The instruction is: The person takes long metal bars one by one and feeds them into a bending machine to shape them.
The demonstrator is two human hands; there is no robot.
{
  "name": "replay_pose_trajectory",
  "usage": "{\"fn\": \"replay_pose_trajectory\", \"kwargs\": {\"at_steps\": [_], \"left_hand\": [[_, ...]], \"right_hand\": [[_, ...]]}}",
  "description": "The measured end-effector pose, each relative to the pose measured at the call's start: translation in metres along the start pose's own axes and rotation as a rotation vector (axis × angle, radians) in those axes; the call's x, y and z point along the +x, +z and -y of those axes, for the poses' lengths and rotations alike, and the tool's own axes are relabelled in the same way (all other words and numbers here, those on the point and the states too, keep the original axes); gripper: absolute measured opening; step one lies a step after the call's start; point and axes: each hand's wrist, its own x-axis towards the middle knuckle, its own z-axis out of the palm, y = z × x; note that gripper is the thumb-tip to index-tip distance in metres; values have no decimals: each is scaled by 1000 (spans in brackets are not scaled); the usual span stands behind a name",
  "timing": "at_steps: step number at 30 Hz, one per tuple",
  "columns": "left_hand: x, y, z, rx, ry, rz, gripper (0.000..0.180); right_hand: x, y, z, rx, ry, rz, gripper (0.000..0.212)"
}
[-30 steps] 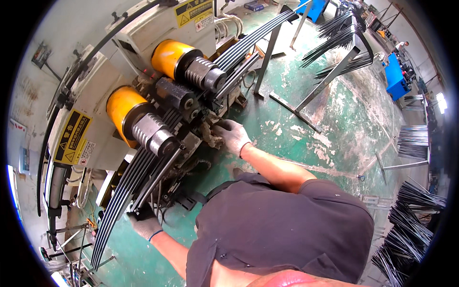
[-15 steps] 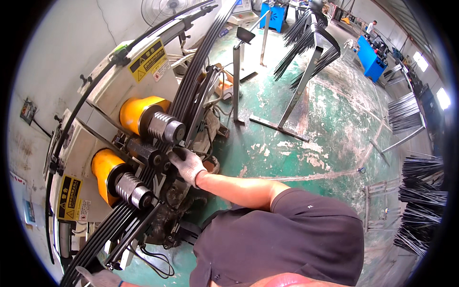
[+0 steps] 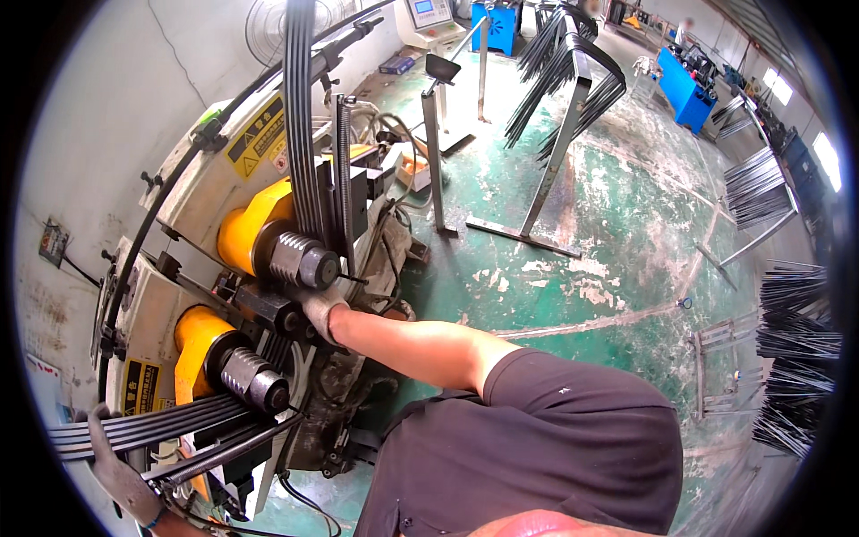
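A bundle of black metal rods (image 3: 302,134) runs through a bending machine with two yellow roller arms, the upper arm (image 3: 259,219) and the lower arm (image 3: 197,345). At lower left, my gloved left hand (image 3: 123,470) lies across the rods' lower stretch, one finger showing over them and the others hidden. My gloved right hand (image 3: 320,309) is at the machine's middle, between the two threaded rollers and beside the dark central block (image 3: 268,306). Its fingertips are hidden there.
A metal stand (image 3: 559,148) draped with bent black rods stands ahead on the worn green floor. A shorter post stand (image 3: 436,152) is nearer the machine. More rod bundles (image 3: 792,358) hang at right. A blue machine (image 3: 689,89) and a person (image 3: 684,34) are far back.
The rods went from nearly straight to bent at the machine, their upper part swinging upright and lower part toward level. My left hand rose leftward with them; the right moved slightly left and down.
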Motion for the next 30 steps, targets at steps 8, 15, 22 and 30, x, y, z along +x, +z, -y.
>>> {"fn": "replay_pose_trajectory", "kwargs": {"at_steps": [8,15,22,30], "left_hand": [[18,85,-38,178,341,277,37],[35,98,-41,207,301,369,44],[29,107,-47,235,355,345,52],[58,101,-86,304,511,174,46]], "right_hand": [[23,-8,-24,82,-180,15,51],[14,-9,-19,-31,-180,4,55],[40,-14,-45,-215,-400,31,50],[35,-6,-41,-179,-329,12,48]]}}
